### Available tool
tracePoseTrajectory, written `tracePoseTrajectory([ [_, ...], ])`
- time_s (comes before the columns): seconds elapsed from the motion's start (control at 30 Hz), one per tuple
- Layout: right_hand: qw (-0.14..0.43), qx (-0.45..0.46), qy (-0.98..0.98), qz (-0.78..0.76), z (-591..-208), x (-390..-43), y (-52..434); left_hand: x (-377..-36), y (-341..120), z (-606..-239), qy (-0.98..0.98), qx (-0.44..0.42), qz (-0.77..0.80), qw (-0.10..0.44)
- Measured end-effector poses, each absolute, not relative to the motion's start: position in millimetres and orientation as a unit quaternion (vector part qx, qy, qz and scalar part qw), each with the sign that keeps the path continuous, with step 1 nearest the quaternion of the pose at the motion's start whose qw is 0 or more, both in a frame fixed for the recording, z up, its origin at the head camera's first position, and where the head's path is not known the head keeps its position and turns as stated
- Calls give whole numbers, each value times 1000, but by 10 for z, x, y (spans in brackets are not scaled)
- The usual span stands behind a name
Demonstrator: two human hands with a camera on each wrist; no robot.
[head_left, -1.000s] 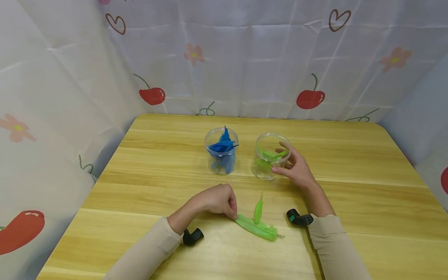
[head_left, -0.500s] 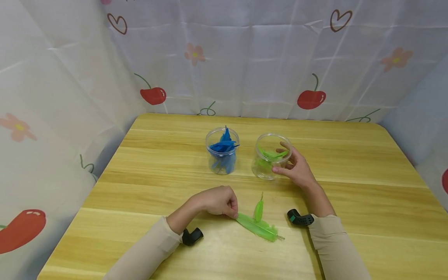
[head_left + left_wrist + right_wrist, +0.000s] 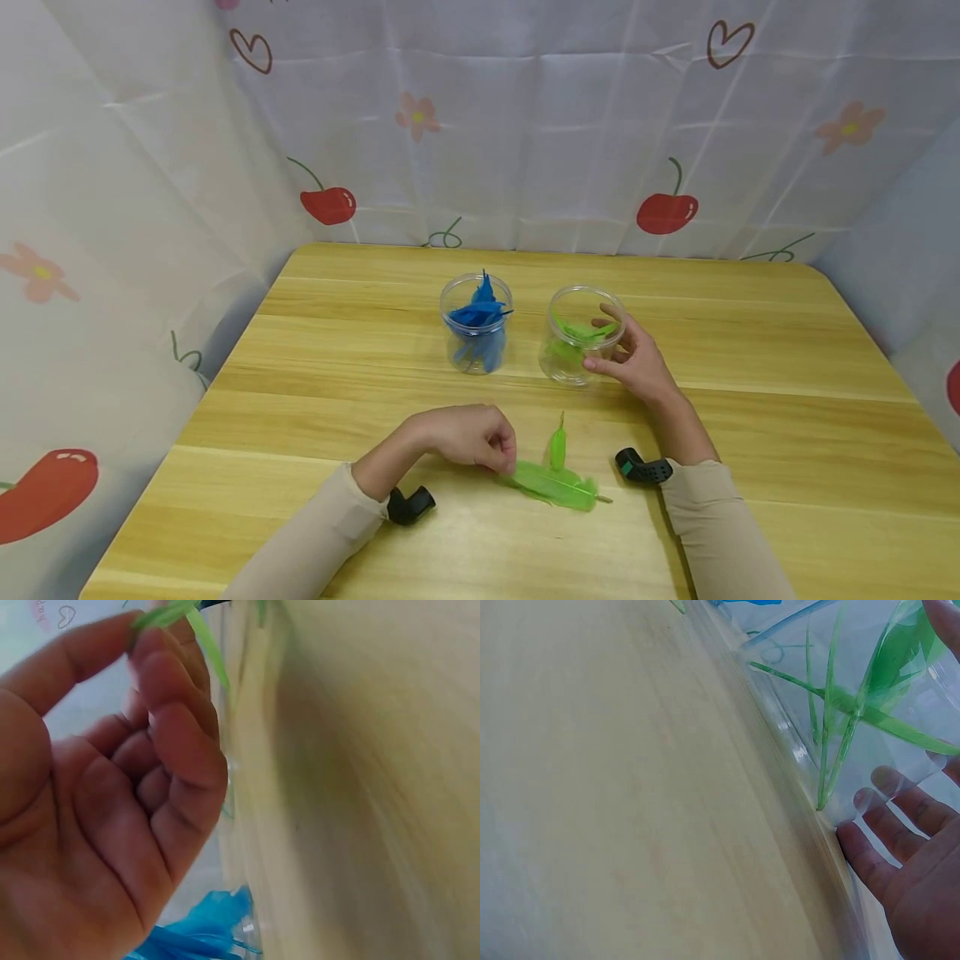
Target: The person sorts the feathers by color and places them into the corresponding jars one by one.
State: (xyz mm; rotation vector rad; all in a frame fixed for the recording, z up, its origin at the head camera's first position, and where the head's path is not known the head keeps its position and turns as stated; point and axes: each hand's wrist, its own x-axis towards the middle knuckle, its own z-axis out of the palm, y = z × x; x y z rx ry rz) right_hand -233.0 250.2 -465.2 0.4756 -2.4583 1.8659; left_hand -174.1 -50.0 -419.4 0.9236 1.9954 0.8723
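My left hand (image 3: 468, 437) pinches one end of a long green feather (image 3: 558, 487) between thumb and fingertips, as the left wrist view also shows. The feather's bare quill points right. A smaller green feather (image 3: 557, 450) lies just behind it, its lower end overlapped by the long one in the head view. My right hand (image 3: 633, 354) holds the side of a clear plastic jar (image 3: 566, 371), thumb in front and fingers round the back. Several green feathers (image 3: 855, 709) lean inside that jar.
To the left of the held jar stands a second clear jar (image 3: 467, 364) with several blue feathers (image 3: 480, 312) rising to its rim. Both stand on a wooden table (image 3: 337, 367) with a patterned cloth (image 3: 517, 125) hanging behind it.
My left hand has moved slightly right and nearer the front, and the long feather's pinched end has gone with it. My right hand and both jars have stayed still.
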Motion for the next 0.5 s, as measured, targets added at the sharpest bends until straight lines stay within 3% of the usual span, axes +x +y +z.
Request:
tracePoseTrajectory([
  [0.27, 12, 155, -789, 594, -4654, -2322, 2505, -1713, -516, -4087, 722, 398, 371, 427],
  [0.5, 3, 148, -786, 601, -4641, -2323, 2497, -1708, -529, -4035, 693, 410, 400, 438],
])
